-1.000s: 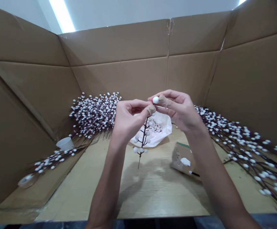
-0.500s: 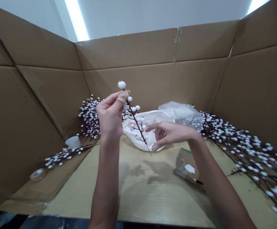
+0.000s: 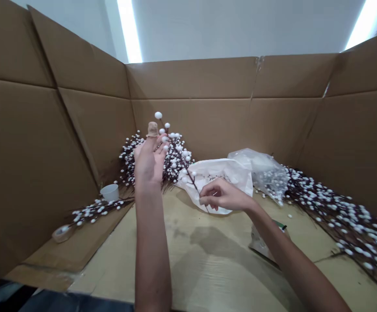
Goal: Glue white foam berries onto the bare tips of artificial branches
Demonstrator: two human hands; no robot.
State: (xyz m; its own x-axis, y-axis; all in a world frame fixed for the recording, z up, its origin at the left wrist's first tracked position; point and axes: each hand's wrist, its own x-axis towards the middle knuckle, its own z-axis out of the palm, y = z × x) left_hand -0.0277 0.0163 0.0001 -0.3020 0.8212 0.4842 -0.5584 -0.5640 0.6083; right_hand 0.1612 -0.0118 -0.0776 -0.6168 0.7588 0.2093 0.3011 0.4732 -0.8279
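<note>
My right hand (image 3: 225, 195) pinches the lower part of a thin, dark artificial berry stem (image 3: 193, 182) dotted with white berries. The stem leans up and left towards my left hand (image 3: 151, 160). That hand is open: its thumb, wrapped in a beige covering, stands up, and the other fingers spread beside the upper berries. Whether those fingers touch the stem I cannot tell. Behind the stem's lower end lies a white bag (image 3: 242, 173) with small dark-stemmed pieces in its mouth.
Cardboard walls (image 3: 191, 119) enclose the table (image 3: 149, 242). Heaps of white-berried branches lie at back left (image 3: 128, 160) and along the right (image 3: 334, 208). A clear plastic bag (image 3: 260, 162), a white cup (image 3: 110, 192), a tape roll (image 3: 62, 234) and a small box (image 3: 263, 242) stand around.
My left thumb has lifted away from the stem's top and the fingers have opened. My right hand has closed on the stem's lower part. The view has shifted slightly.
</note>
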